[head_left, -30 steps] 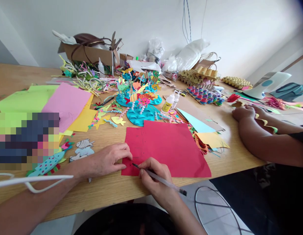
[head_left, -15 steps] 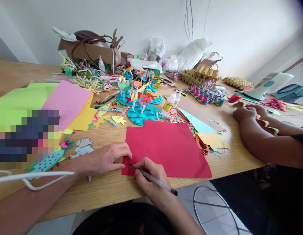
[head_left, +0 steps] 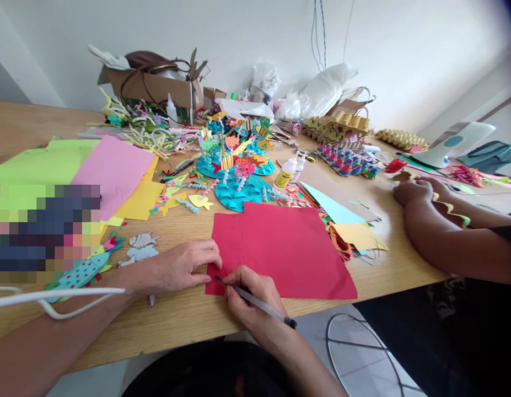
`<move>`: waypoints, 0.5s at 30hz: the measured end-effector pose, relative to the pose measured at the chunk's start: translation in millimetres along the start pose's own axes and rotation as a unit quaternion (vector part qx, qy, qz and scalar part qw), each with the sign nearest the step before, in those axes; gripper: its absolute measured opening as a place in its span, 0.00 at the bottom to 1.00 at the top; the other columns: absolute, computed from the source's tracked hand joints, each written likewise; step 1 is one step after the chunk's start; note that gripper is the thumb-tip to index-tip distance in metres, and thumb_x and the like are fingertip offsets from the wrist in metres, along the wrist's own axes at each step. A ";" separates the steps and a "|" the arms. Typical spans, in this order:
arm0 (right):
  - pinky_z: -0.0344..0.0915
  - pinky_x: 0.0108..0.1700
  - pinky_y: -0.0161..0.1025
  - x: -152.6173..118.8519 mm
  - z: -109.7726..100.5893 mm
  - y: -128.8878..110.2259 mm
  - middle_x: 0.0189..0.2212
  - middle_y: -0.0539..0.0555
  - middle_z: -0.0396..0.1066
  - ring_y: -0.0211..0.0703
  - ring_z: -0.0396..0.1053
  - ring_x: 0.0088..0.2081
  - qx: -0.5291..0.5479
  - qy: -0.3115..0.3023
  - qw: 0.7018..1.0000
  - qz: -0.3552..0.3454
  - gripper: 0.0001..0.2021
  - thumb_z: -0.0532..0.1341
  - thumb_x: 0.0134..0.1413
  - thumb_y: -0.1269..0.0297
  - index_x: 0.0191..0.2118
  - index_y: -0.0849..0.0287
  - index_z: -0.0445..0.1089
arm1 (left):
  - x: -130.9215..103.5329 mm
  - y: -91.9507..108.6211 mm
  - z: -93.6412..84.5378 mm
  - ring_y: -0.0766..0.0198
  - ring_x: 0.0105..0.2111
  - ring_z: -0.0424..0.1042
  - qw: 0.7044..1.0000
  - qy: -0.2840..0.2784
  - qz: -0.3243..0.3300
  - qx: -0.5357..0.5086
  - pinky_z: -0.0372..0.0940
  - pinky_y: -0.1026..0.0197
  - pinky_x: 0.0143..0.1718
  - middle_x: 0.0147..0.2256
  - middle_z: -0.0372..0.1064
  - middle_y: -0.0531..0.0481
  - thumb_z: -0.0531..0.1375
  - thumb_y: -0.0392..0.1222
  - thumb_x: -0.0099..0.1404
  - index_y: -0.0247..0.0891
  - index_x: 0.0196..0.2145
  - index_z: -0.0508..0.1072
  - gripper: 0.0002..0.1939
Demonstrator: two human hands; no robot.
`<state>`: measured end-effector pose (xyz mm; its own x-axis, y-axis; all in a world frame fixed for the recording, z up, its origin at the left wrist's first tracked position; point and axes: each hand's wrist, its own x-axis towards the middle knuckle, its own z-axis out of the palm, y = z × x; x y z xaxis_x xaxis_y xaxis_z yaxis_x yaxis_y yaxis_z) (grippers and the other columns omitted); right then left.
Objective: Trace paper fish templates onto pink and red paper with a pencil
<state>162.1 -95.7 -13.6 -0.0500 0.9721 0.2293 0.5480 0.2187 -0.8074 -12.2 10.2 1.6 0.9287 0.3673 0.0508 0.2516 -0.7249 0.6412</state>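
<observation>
A large sheet of red paper (head_left: 296, 248) lies at the table's front edge, with faint pen marks along its left strip. My right hand (head_left: 253, 298) grips a clear pen (head_left: 263, 306) with a black cap on its back end; the tip meets the red paper near its lower left corner. Fingers extended, my left hand (head_left: 191, 264) rests on the left edge of the sheet and holds nothing. Grey and pale blue fish cutouts (head_left: 143, 251) lie beside my left wrist, and a dotted blue paper fish (head_left: 81, 273) is further left.
Behind the sheet stands a blue base (head_left: 242, 193) with colourful paper fish. Glue bottles (head_left: 285, 173) are to its right. Pink paper (head_left: 114, 171) and green paper (head_left: 44, 160) lie left. Another person's arms (head_left: 437, 220) rest on the table at right. A white cable (head_left: 73, 295) crosses my left forearm.
The pen tip has shifted very slightly left on the red paper, together with my right hand. My left hand stays in place.
</observation>
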 end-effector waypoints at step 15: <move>0.55 0.22 0.27 1.1 0.3 -0.4 0.17 0.46 0.65 0.31 0.60 0.18 -0.002 0.009 1.000 -0.005 0.08 0.53 0.45 0.73 0.28 0.60 0.69 | 0.6 -2.8 1.1 0.61 0.39 0.65 1.000 -0.007 0.001 0.001 0.59 0.61 0.41 0.38 0.65 0.49 0.56 0.35 0.64 0.38 0.37 0.69 0.04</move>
<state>161.5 -94.7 -13.2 -0.0402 0.9681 0.2474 0.5514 0.2280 -0.8025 -12.1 11.8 -1.0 0.9330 0.3574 0.0415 0.2499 -0.7268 0.6398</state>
